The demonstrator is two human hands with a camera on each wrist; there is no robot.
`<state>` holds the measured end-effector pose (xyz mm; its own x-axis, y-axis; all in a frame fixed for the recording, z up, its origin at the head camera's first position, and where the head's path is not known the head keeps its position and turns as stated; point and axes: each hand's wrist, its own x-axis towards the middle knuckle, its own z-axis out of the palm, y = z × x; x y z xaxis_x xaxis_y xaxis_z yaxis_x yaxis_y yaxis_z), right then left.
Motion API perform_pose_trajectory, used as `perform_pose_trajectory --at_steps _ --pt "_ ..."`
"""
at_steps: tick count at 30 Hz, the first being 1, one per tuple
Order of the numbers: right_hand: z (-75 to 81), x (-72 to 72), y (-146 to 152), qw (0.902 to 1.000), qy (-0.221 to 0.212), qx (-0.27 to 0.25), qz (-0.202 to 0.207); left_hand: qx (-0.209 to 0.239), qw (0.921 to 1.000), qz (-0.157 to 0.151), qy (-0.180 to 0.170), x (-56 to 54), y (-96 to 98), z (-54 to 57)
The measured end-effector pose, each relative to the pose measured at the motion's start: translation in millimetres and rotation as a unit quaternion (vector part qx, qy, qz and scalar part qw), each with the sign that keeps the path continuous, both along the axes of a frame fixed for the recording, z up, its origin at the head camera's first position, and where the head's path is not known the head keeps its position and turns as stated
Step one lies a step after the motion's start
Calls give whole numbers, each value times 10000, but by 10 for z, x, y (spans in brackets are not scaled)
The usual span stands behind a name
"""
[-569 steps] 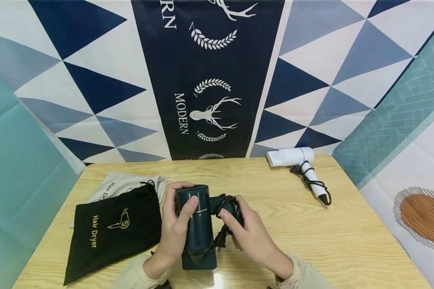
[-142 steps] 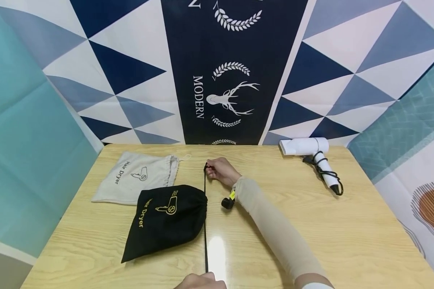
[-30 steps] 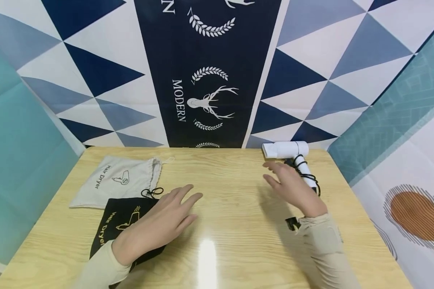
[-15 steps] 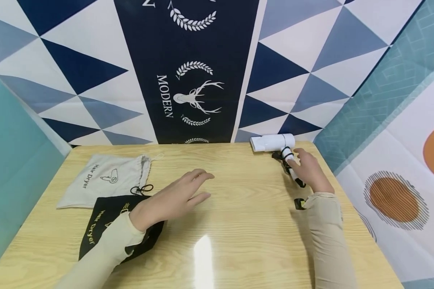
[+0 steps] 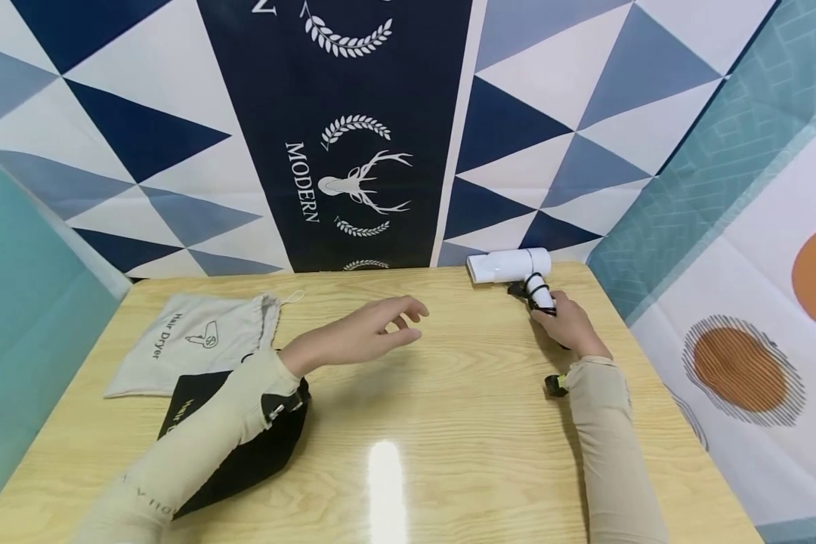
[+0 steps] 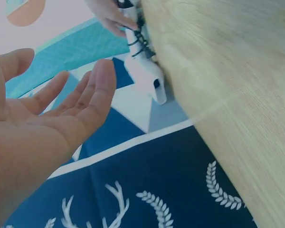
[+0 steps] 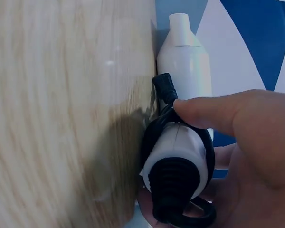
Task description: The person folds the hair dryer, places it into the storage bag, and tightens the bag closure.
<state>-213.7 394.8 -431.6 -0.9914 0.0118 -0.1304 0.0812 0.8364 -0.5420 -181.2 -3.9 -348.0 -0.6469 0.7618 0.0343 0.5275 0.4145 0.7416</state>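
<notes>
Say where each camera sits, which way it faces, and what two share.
Head: on the head, facing forward and down at the table, bags and hair dryer; the left hand, right hand and sleeves show.
Left wrist: on that wrist, facing past the left hand towards the wall and hair dryer; the right hand shows partly.
Right wrist: on that wrist, facing along the hair dryer from its handle end; the right hand grips the handle.
Shared by both wrist views: hair dryer, right hand.
</notes>
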Motion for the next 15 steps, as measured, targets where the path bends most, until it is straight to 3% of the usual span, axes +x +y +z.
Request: perform_pose_trajectory --at_steps 7,15 --pt "-32 1 29 9998 -10 -138 -108 149 9997 32 192 -409 380 -101" --pt "-63 -16 33 9996 116 -170 -188 150 9989 436 48 -854 849 -227"
